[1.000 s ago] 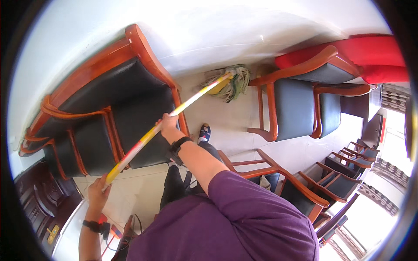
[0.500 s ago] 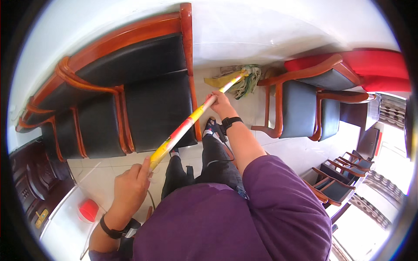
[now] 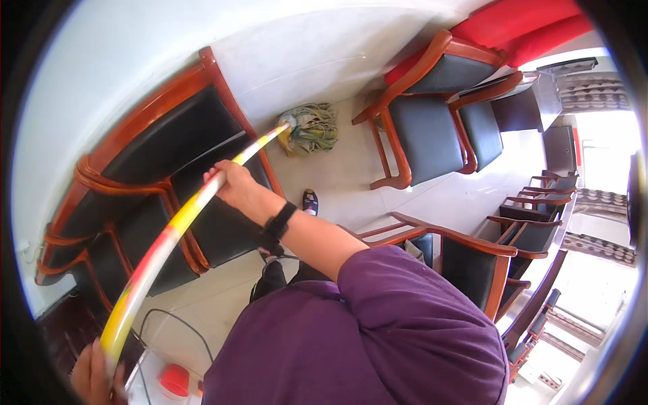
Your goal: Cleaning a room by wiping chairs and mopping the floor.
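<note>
A long mop handle (image 3: 160,246) in yellow, white and red runs slantwise across the left half of the view. At its lower end, by the picture's rim, my left hand (image 3: 94,376) is closed around it. Higher up the handle, my right hand (image 3: 237,187) grips it with wrapped fingers, and a black band sits on that wrist. The mop head (image 3: 314,128), a bundle of greenish-grey and yellow cloth strips, lies on the tiled floor beside the front end of the long wooden seat (image 3: 214,81). My shoe (image 3: 310,202) stands on the floor behind it.
Black-padded wooden chairs (image 3: 426,138) stand right of the mop head, below red cloth (image 3: 526,30). Another wooden chair (image 3: 476,270) is close to my right side. A white wall (image 3: 283,47) rises ahead. A cable (image 3: 179,314) and red container (image 3: 174,380) are lower left.
The mop head has moved left, from beside the right chair to beside the long seat. Both hands have shifted left with the handle, the left hand also downward. My view has turned.
</note>
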Tool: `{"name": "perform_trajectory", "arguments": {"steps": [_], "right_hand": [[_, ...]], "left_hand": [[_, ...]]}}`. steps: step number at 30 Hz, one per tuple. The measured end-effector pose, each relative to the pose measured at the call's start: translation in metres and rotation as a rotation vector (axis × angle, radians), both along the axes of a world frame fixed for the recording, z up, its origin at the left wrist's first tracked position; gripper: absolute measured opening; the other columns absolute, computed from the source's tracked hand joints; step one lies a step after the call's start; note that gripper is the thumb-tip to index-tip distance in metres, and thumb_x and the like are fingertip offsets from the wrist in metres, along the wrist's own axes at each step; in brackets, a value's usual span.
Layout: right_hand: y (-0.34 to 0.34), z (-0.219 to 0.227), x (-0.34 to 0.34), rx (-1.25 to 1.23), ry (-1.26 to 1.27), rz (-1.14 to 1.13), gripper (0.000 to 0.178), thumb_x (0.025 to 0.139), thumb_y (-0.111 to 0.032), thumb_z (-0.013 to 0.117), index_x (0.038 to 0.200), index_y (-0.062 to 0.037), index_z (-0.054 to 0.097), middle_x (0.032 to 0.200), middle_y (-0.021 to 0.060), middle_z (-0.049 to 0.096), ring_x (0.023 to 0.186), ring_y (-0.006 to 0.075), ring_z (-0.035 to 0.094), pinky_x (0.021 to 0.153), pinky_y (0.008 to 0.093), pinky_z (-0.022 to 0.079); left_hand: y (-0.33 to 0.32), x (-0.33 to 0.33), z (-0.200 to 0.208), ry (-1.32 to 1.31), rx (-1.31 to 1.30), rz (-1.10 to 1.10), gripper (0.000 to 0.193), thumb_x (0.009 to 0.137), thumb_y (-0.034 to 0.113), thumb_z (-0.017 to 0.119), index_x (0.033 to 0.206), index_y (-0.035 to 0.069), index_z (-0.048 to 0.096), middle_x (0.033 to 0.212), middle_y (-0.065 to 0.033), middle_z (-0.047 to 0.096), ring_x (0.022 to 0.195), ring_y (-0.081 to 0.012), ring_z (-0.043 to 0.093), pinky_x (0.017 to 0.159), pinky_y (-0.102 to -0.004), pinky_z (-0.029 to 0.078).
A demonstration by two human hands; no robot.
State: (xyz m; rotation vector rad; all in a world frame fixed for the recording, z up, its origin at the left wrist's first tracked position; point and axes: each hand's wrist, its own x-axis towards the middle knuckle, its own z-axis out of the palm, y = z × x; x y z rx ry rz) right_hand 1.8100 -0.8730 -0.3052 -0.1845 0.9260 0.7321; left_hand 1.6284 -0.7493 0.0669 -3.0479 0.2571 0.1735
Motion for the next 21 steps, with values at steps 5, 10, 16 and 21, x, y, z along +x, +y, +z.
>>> {"name": "perform_trajectory", "arguments": {"steps": [5, 10, 16, 21], "right_hand": [[-0.018, -0.124, 0.024, 0.058, 0.021, -0.009, 0.009, 0.081, -0.002, 0.045, 0.085, -0.0024, 0.037, 0.073, 0.0103, 0.044, 0.064, 0.0204, 0.049, 0.055, 0.0345, 0.048], [-0.006, -0.124, 0.018, 0.01, 0.163, -0.004, 0.016, 0.081, -0.005, 0.047, 0.094, -0.0013, 0.038, 0.071, 0.0096, 0.042, 0.059, 0.0214, 0.047, 0.052, 0.0356, 0.046], [-0.012, -0.147, 0.007, -0.149, 0.138, 0.044, 0.011, 0.082, -0.005, 0.046, 0.091, -0.002, 0.04, 0.069, 0.0104, 0.044, 0.059, 0.0218, 0.048, 0.05, 0.0373, 0.045], [-0.017, -0.162, -0.032, -0.324, 0.104, 0.199, 0.006, 0.083, -0.004, 0.045, 0.087, -0.0003, 0.043, 0.066, 0.0107, 0.044, 0.057, 0.0235, 0.047, 0.051, 0.0382, 0.044]], "left_hand": [[-0.034, 0.023, -0.079, 0.12, -0.05, 0.044, 0.038, 0.062, 0.0, 0.063, 0.099, -0.002, 0.056, 0.086, -0.018, 0.056, 0.075, -0.0332, 0.056, 0.064, -0.0359, 0.045], [0.0, 0.003, -0.1, 0.107, -0.094, 0.061, 0.04, 0.061, 0.003, 0.067, 0.099, 0.0, 0.056, 0.084, -0.0176, 0.057, 0.071, -0.0315, 0.057, 0.06, -0.0344, 0.046], [0.001, -0.018, -0.127, 0.119, -0.162, 0.132, 0.043, 0.061, 0.0, 0.065, 0.103, 0.001, 0.055, 0.085, -0.0154, 0.059, 0.072, -0.029, 0.06, 0.062, -0.0317, 0.047], [0.013, -0.092, -0.173, 0.271, -0.257, 0.292, 0.059, 0.051, -0.007, 0.058, 0.108, 0.007, 0.052, 0.088, -0.0124, 0.059, 0.069, -0.0279, 0.058, 0.059, -0.035, 0.047]]}}
